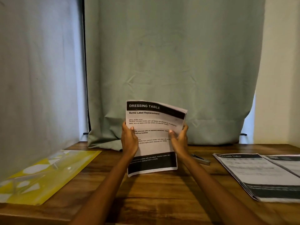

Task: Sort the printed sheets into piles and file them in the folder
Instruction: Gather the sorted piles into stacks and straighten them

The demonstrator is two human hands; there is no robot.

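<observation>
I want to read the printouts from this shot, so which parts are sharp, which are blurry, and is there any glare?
Head view: the held sheets between the left hand and right hand are sharp enough to read the headings; the pile on the right is smeared and illegible; the yellow folder carries bright glare patches; daylight glows through the left curtain, and edges bend from the wide lens.

Right paper pile (266,174) blurred, cut by edge.

Not much to report on the person, honestly. Just two bare forearms coming in from the near edge, no sleeves anywhere in shot, no watch, no bracelet or rings that I can spot. Left hand (129,140) and right hand (179,138) both ungloved, with short, plain thumbnails.
</observation>
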